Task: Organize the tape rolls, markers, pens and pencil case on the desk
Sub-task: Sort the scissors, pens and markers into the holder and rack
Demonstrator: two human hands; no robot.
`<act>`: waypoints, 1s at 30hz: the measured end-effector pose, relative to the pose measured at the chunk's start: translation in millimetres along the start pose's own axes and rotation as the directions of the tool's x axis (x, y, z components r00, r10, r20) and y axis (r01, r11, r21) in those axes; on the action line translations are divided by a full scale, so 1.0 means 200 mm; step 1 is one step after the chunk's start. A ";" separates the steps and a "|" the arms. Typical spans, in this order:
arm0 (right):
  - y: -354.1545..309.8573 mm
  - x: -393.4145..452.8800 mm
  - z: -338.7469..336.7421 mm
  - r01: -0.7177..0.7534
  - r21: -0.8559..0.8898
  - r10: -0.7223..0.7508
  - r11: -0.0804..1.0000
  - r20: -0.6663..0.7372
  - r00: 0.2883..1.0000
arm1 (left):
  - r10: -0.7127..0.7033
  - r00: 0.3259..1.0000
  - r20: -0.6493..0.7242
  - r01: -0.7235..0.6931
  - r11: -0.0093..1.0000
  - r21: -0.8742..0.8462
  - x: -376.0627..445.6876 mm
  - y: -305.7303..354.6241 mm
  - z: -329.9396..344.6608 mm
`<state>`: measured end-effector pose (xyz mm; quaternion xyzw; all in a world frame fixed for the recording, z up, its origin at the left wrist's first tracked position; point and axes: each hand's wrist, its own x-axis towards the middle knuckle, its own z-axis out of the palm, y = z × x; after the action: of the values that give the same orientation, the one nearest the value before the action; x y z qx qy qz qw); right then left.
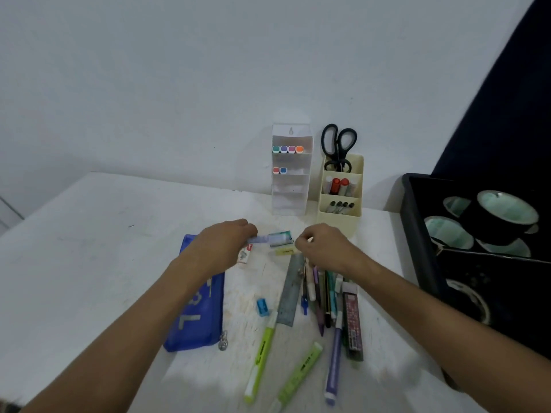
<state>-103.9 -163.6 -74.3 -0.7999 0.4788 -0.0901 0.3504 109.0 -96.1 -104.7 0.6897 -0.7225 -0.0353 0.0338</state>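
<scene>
Centrally, left hand [222,244] grips slim purple marker [258,239].

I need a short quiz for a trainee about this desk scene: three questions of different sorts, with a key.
1. True or false: the scissors stand in the beige holder.
2. How many marker caps show in the top row of the clear rack? A) two B) four C) six
3. The blue pencil case lies under which forearm?

Key: 1 true. 2 B. 3 The left one; the left hand holds a purple marker, the right hand is curled beside it.
</scene>
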 end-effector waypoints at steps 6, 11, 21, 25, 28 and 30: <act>-0.06 0.06 -0.22 0.098 0.190 -0.058 0.977 -0.202 0.978 | -0.189 0.964 -0.186 0.073 0.864 -0.498 0.08 0.06 -0.22; -0.12 0.10 -0.38 0.250 0.028 -0.208 0.968 -0.466 0.860 | -0.133 0.944 -0.301 -0.039 0.863 -0.504 0.22 0.17 -0.44; -0.11 0.28 -0.37 0.327 -0.239 -0.405 0.914 -0.534 0.742 | -0.055 0.715 -0.697 -0.301 0.875 -0.378 0.43 0.27 -0.47; -0.07 0.34 -0.31 0.317 -0.283 -0.422 0.905 -0.518 0.744 | 0.026 0.739 -0.673 -0.244 0.942 -0.231 0.44 0.27 -0.36; -0.07 0.37 -0.27 0.310 -0.295 -0.421 0.904 -0.485 0.766 | 0.041 0.764 -0.643 -0.218 0.956 -0.198 0.46 0.24 -0.30; -0.08 0.38 -0.25 0.317 -0.298 -0.426 0.900 -0.456 0.781 | 0.057 0.781 -0.621 -0.205 0.964 -0.168 0.48 0.22 -0.28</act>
<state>-76.6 -246.4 -41.0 -0.8574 0.3929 -0.3166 0.1016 65.9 -191.0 -44.3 0.6031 -0.7101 0.1098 0.3462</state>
